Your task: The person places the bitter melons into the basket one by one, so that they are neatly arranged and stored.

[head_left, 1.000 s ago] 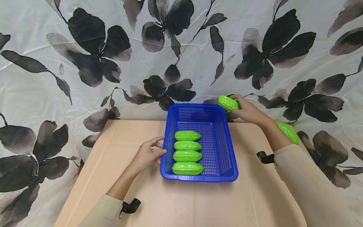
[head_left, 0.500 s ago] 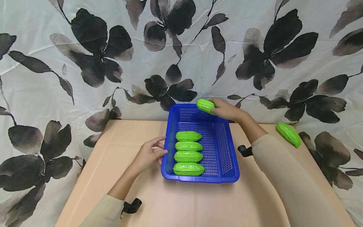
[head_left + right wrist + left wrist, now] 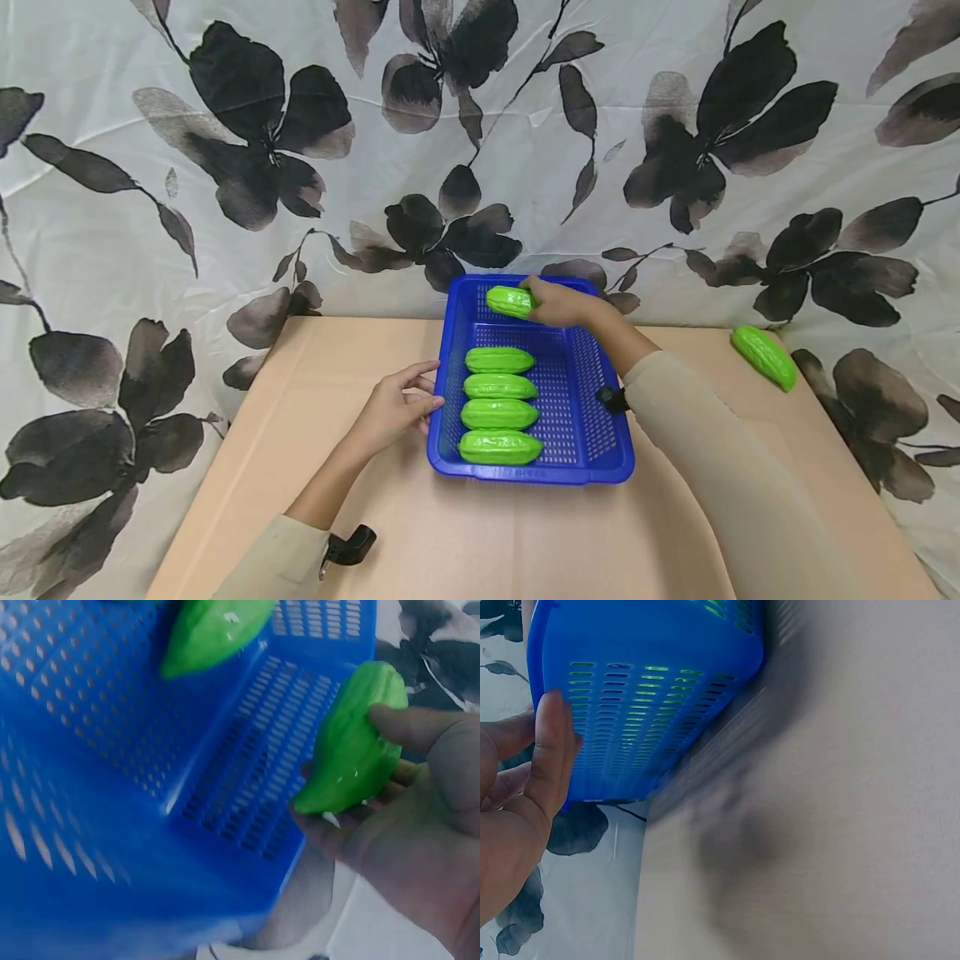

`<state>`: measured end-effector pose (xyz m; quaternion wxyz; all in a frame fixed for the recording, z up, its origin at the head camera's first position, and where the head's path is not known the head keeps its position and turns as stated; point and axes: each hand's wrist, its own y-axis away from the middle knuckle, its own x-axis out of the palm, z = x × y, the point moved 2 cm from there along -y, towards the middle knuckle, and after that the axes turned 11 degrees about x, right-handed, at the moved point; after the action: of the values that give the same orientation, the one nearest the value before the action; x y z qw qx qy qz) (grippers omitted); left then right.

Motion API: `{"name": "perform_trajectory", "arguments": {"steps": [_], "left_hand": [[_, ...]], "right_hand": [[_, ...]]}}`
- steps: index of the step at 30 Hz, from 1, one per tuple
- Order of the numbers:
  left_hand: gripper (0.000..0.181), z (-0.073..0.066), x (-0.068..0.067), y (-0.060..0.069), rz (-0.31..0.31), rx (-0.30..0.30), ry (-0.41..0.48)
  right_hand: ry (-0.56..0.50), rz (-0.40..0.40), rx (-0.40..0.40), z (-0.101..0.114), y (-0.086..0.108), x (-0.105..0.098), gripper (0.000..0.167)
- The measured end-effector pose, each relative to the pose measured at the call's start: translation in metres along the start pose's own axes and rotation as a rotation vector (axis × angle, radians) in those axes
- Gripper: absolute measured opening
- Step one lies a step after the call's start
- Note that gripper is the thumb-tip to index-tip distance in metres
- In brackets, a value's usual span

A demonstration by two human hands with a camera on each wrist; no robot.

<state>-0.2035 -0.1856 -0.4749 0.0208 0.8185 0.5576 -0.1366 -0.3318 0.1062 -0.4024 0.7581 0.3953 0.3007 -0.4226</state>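
My right hand grips a bright green bitter melon, ridged and pointed, over the far end of a blue perforated basket. In the right wrist view, thumb and fingers wrap the bitter melon beside the basket's slotted end wall. Inside the basket, several similar bitter melons lie crosswise in a column along the left side. My left hand holds the basket's left rim; the left wrist view shows fingers against its outer wall.
One more bitter melon lies at the table's back right edge. The basket stands on a light brown table. A white cloth with dark flowers hangs behind and spreads at both sides.
My right hand has carried the bitter melon leftward and down, from beyond the basket's far right corner to over its far end. The left hand and basket have hardly moved.
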Motion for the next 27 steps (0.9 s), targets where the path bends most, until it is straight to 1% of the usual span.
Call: {"name": "perform_trajectory", "arguments": {"steps": [2,6,9,11,14,20,23,27], "left_hand": [[0.06,0.0,0.0,-0.001,-0.005,0.001,-0.003],[0.06,0.0,0.0,-0.003,-0.014,0.003,-0.006],[0.06,0.0,0.002,-0.004,-0.017,0.002,-0.001],[0.06,0.0,0.002,-0.005,-0.019,0.001,0.002],[0.06,0.0,0.004,-0.008,-0.024,-0.001,0.002],[0.06,0.001,0.007,-0.011,-0.03,0.0,0.009],[0.06,0.001,0.007,-0.012,-0.033,0.003,0.008],[0.06,0.0,0.008,-0.013,-0.036,0.005,0.007]], "right_hand": [[0.026,0.005,0.008,0.003,-0.004,0.005,0.055],[0.092,-0.016,0.016,0.008,-0.012,0.012,0.054],[0.143,-0.029,0.018,0.007,-0.018,0.017,0.051],[0.158,-0.021,0.02,0.004,-0.023,0.021,0.051],[0.162,-0.011,0.026,-0.001,-0.03,0.027,0.05],[0.152,-0.02,0.02,-0.009,-0.04,0.039,0.047],[0.148,-0.014,0.035,-0.013,-0.042,0.044,0.046],[0.114,0.002,0.063,-0.018,-0.046,0.049,0.047]]}}
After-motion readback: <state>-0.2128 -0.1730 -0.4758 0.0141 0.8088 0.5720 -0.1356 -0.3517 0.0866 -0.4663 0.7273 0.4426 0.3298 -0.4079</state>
